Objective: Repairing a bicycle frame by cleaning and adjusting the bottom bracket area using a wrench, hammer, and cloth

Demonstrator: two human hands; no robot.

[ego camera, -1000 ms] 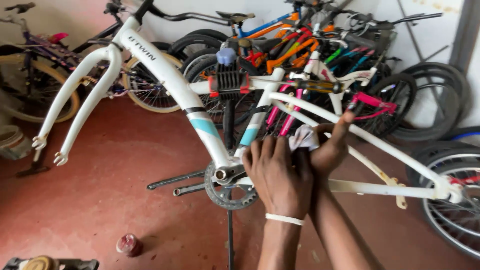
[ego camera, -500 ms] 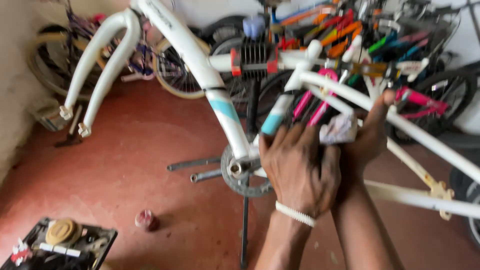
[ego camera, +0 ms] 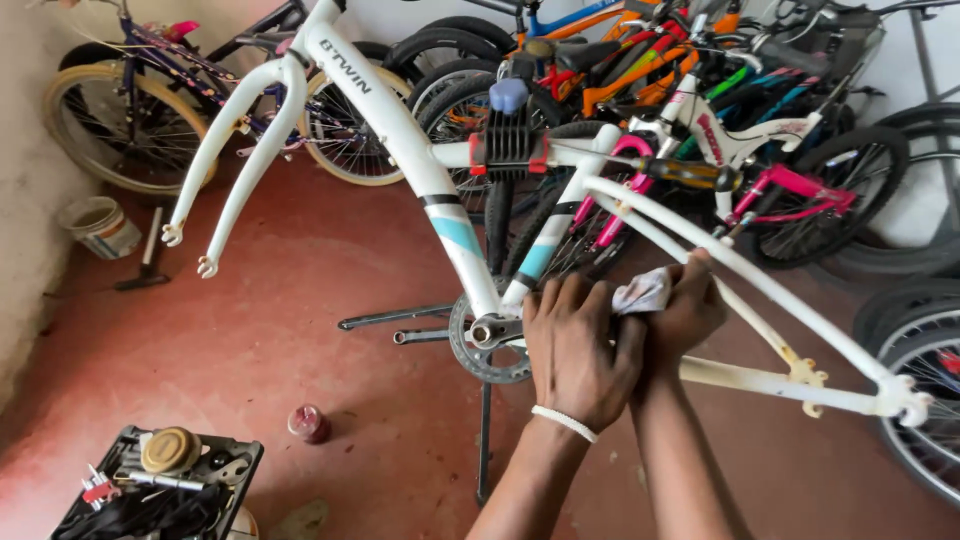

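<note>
- White bicycle frame (ego camera: 420, 170): stood clamped in a repair stand (ego camera: 512, 150) at twelve o'clock from your hands, wheels off, fork ends hanging free at ten o'clock. Painted metal tube, stiff and smooth, probably slick under a cloth; judged fairly heavy but carried by the stand, so you needed only to steady it.
- Left hand (ego camera: 575, 345): lay flat over the tubes just right of the crank, fingers pressed together against the frame, a white band at the wrist. Whether the grip closed round a tube could not be told.
- Right hand (ego camera: 685, 310): sat at three o'clock of the left, its grip pinching a white rag (ego camera: 642, 292) against the rear tubes.
- Rag: soft, crumpled, light; it would bunch and slip unless you kept it pressed.
- Chainring (ego camera: 487, 345): toothed grey metal at nine o'clock of the left hand, sharp-edged and likely greasy; best kept clear of your knuckles.
- Rear stays (ego camera: 760, 380): thin, yellowed, ran out to four o'clock; the safest hold looked to be the thicker tubes near the crank.
- Tool tray (ego camera: 160, 485): black, on the red floor at seven o'clock.
- Small red tin (ego camera: 307, 422): on the floor beside the tray.
</note>
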